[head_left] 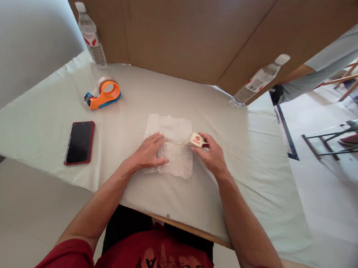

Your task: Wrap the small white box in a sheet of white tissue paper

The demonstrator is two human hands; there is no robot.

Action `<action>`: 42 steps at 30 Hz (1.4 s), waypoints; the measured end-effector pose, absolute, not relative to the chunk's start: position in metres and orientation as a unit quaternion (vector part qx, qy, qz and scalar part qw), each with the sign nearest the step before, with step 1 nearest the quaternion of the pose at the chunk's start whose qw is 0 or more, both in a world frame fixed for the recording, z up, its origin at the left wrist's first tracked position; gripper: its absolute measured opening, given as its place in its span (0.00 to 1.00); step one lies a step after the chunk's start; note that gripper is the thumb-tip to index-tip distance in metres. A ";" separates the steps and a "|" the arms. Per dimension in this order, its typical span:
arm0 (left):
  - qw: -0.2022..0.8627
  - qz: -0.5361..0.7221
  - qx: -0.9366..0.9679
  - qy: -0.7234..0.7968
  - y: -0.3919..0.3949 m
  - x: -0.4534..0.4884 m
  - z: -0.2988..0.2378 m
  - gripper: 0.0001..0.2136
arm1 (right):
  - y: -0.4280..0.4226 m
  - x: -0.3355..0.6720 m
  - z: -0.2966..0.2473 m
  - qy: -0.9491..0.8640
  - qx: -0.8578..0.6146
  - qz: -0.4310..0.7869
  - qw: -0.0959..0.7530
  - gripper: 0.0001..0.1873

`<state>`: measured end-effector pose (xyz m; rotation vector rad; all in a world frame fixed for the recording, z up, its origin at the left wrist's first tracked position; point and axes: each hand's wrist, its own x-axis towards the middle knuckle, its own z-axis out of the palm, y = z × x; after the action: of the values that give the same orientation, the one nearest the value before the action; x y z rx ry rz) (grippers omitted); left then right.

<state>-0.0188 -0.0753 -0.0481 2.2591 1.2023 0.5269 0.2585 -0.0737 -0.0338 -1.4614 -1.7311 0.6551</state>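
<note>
A sheet of white tissue paper [169,128] lies flat in the middle of the table, with a piece of clear bubble wrap [178,161] over its near part. My left hand [148,153] rests flat on the left side of the bubble wrap, fingers stretched out. My right hand [211,152] is at the right edge of the wrap and pinches a small white box with a red and orange label [195,139], tilted, just above the wrap.
A red-cased phone [79,142] lies at the left. An orange tape dispenser [104,93] sits behind it. Two water bottles [90,33] [258,80] stand against a brown cardboard wall [195,29]. Another person's arm [325,66] shows at the far right. The table's near edge [189,230] is close.
</note>
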 end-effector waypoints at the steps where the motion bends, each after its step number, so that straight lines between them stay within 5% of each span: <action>1: 0.253 0.183 0.836 0.450 -0.076 -0.018 -0.050 0.38 | -0.074 0.272 -0.036 -0.667 -0.592 0.244 0.381 0.29; 8: 0.216 0.134 0.851 0.460 -0.077 -0.015 -0.048 0.39 | -0.084 0.307 -0.043 -0.684 -0.637 0.106 0.339 0.36; 13: 0.212 0.144 0.850 0.461 -0.076 -0.016 -0.050 0.40 | -0.101 0.251 -0.015 -0.736 -0.550 0.064 0.388 0.19; 18: 0.208 0.159 0.848 0.461 -0.077 -0.015 -0.052 0.40 | -0.098 0.205 -0.023 -0.830 -0.465 0.108 0.289 0.22; 24: 0.211 0.136 0.837 0.486 -0.077 -0.016 -0.044 0.43 | -0.081 0.220 -0.057 -0.817 -0.535 0.106 0.189 0.27; 29: 0.212 0.140 0.832 0.493 -0.077 -0.018 -0.043 0.43 | -0.082 0.227 -0.060 -0.820 -0.525 0.106 0.202 0.25; 37: 0.194 0.222 0.830 0.473 -0.076 -0.020 -0.046 0.26 | -0.082 0.223 -0.060 -0.818 -0.531 0.102 0.198 0.25; 42: 0.202 0.158 0.846 0.467 -0.075 -0.019 -0.043 0.30 | -0.084 0.223 -0.063 -0.814 -0.522 0.099 0.236 0.23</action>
<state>-0.0195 -0.0747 -0.0435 2.3615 1.3046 0.4418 0.2233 -0.0840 -0.0631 -1.4302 -2.2320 0.2728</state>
